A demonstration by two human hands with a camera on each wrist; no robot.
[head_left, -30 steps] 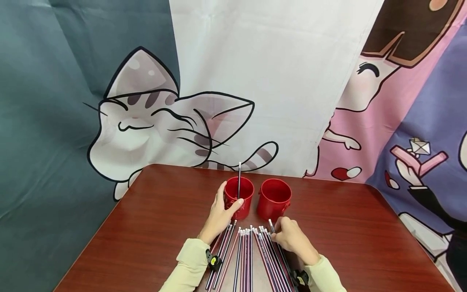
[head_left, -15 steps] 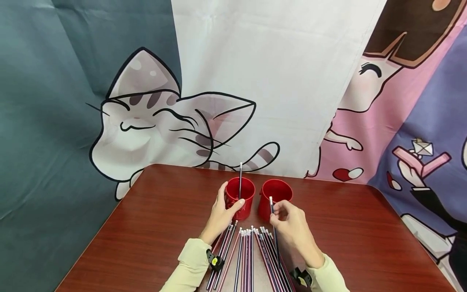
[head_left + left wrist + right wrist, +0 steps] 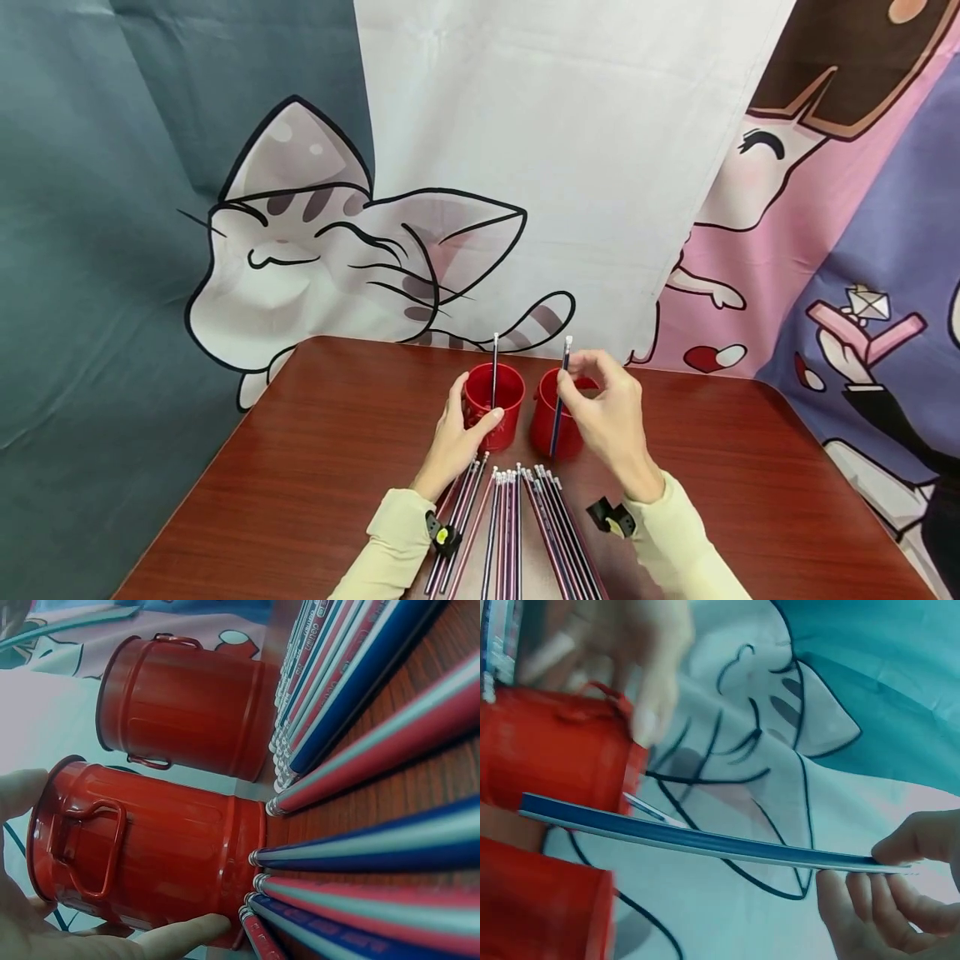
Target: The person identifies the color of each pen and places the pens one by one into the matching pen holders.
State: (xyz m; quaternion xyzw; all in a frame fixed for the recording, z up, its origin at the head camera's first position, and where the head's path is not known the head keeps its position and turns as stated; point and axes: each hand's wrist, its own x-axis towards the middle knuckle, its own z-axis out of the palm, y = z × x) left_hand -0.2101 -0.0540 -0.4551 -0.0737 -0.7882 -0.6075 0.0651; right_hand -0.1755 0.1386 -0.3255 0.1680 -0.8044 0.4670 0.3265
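My left hand holds the left red bucket, fingers and thumb around its side. A side handle on this bucket shows in the left wrist view. One pencil stands inside it, its white end up. My right hand pinches a dark blue pencil near its white-tipped end. This pencil hangs nearly upright in front of the right red bucket, its lower end outside the rim. Several striped red and blue pencils lie in a fan below the buckets.
The brown wooden table extends to both sides of the buckets. Behind it hangs a cloth backdrop printed with cartoon figures. The loose pencils lie between my two forearms, white ends toward the buckets.
My right hand has lifted the blue pencil from the right side of the fan, up and away to the right bucket. The left hand has stayed on its bucket.
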